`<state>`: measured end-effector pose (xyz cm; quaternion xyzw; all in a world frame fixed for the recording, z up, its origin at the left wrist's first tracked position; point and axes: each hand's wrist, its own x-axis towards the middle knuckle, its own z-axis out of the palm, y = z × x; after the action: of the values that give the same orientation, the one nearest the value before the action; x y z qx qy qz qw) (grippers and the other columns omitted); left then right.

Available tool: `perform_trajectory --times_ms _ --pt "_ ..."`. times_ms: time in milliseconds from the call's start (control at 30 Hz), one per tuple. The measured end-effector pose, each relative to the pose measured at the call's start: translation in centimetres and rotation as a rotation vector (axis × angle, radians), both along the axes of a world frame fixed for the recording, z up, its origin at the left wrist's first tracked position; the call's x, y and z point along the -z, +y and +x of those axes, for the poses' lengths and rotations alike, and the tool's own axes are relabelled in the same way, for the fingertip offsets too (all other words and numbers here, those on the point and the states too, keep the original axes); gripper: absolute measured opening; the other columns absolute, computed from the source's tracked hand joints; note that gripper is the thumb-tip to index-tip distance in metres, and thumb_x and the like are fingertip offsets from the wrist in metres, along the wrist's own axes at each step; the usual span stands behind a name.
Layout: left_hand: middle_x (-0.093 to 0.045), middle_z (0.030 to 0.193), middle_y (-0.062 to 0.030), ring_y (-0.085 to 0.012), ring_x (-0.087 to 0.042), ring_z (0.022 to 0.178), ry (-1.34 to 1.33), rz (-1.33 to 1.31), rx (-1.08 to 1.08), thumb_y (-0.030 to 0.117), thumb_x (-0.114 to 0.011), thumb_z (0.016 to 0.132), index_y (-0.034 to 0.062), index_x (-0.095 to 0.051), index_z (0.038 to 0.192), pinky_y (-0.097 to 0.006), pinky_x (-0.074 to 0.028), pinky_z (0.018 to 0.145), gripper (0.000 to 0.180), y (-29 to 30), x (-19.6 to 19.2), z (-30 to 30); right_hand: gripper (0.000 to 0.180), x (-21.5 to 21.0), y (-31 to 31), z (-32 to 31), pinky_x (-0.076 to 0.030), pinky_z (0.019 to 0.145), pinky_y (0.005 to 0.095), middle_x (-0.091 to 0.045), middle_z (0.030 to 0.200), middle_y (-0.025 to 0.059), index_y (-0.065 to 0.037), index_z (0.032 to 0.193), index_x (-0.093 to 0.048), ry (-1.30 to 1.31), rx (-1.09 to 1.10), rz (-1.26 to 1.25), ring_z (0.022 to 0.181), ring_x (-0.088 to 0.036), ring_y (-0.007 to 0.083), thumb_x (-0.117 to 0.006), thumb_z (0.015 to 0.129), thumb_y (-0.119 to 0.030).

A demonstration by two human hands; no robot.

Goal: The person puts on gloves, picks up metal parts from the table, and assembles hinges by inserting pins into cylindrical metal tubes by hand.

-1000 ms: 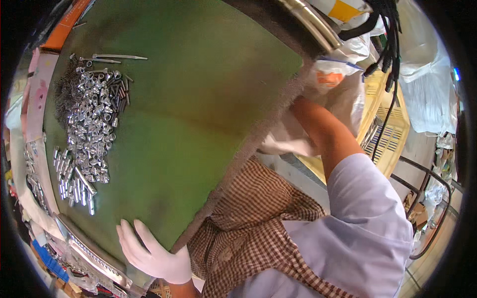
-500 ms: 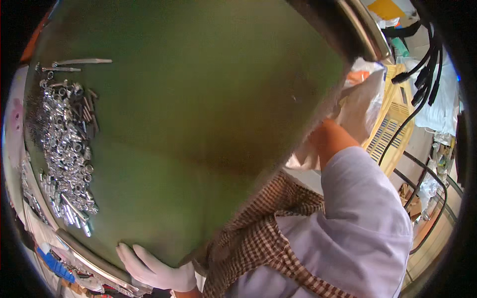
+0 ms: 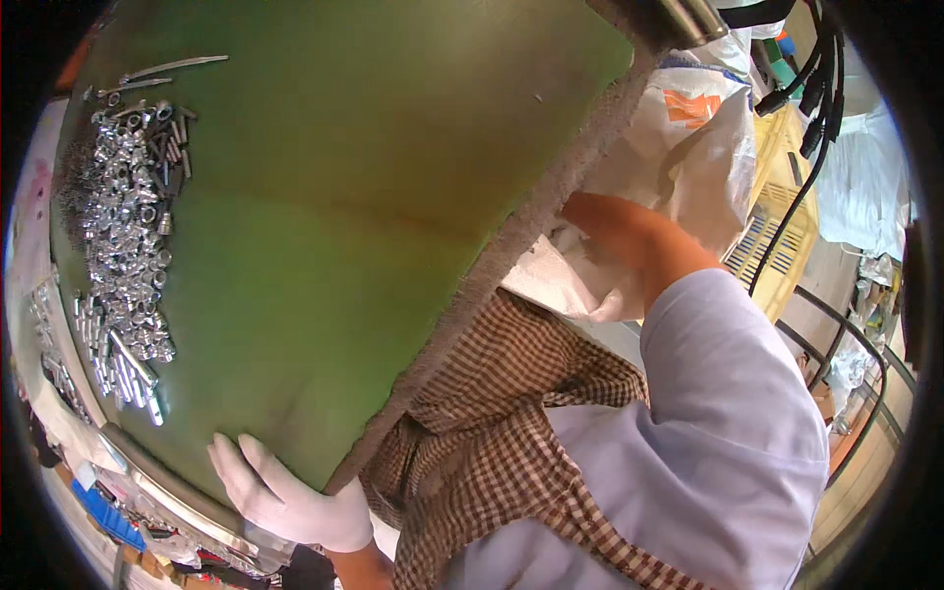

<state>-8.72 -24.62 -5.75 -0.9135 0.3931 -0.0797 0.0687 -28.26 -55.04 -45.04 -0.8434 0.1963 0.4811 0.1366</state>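
My left hand (image 3: pixel 280 497), in a white glove, rests with its fingers stretched out on the near left edge of the green tabletop (image 3: pixel 324 275). Nothing is in it. Bare from the sleeve down, my right forearm (image 3: pixel 639 231) reaches below the table's right edge into a white woven sack (image 3: pixel 703 162) with an orange patch. The sack hides my right hand and its fingers, so I cannot see what it touches. A pile of small shiny metal fittings (image 3: pixel 128 231) lies along the table's left side, with metal pins (image 3: pixel 133 379) at its near end.
Two long thin metal pieces (image 3: pixel 177 67) lie beyond the pile. A yellow plastic crate (image 3: pixel 787 221) stands behind the sack, with black cables (image 3: pixel 821 128) hanging in front. A metal tube (image 3: pixel 693 22) runs along the far right corner. A blue bin (image 3: pixel 106 513) sits below the left edge.
My view has shifted, so the tabletop sits further left and more of the sack shows. My right arm is still in the sack; my left hand keeps to the table edge.
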Motion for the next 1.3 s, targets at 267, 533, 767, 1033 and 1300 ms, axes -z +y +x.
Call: perform_trajectory --times_ms 267,533,767,1033,1300 --pt "-0.045 0.138 -0.0228 -0.0417 -0.045 0.125 -0.005 0.032 -0.025 0.028 -0.078 0.071 -0.0038 -0.045 0.132 -0.049 -0.037 0.104 0.076 -0.6 -0.2 -0.2 0.029 1.5 0.1 0.5 -0.051 0.080 0.0354 -0.068 0.105 0.0115 -0.009 0.108 -0.070 -0.011 -0.065 -0.024 0.092 -0.064 0.0247 -0.051 0.090 -0.022" --pt "-0.047 0.135 -0.0228 -0.0443 -0.048 0.122 -0.039 0.026 -0.013 0.040 -0.067 0.083 -0.0015 -0.048 0.129 -0.054 -0.042 0.095 0.065 -0.4 0.1 0.0 0.028 2.7 -0.5 1.5 -0.051 0.079 0.0348 -0.069 0.103 0.0108 -0.009 0.107 -0.070 -0.019 -0.124 -0.063 0.090 -0.064 0.0238 -0.051 0.091 -0.021" --pt "-0.048 0.135 -0.0223 -0.0429 -0.048 0.122 -0.042 -0.010 0.000 0.030 -0.075 0.075 -0.0031 -0.048 0.130 -0.051 -0.040 0.099 0.070 -0.7 0.1 -0.1 0.029 2.1 -3.8 2.3 -0.050 0.080 0.0336 -0.067 0.107 0.0102 -0.010 0.113 -0.066 -0.124 0.142 0.159 0.092 -0.062 0.0232 -0.050 0.091 -0.021" --pt "-0.048 0.136 -0.0243 -0.0435 -0.047 0.123 -0.036 -0.022 -0.013 0.018 -0.076 0.071 -0.0046 -0.047 0.131 -0.049 -0.037 0.104 0.070 -1.1 0.1 -1.0 0.033 1.8 -6.7 2.5 -0.048 0.082 0.0321 -0.065 0.113 0.0093 -0.012 0.121 -0.062 -0.263 0.514 0.480 0.096 -0.060 0.0223 -0.050 0.092 -0.021" --pt "-0.048 0.136 -0.0237 -0.0414 -0.047 0.123 -0.016 0.032 -0.039 0.021 -0.072 0.073 -0.0075 -0.048 0.129 -0.047 -0.037 0.104 0.067 -1.0 -0.2 -0.2 0.038 1.1 -8.4 5.0 -0.047 0.084 0.0305 -0.062 0.119 0.0085 -0.013 0.129 -0.057 -0.411 0.869 0.820 0.099 -0.058 0.0214 -0.049 0.092 -0.021"
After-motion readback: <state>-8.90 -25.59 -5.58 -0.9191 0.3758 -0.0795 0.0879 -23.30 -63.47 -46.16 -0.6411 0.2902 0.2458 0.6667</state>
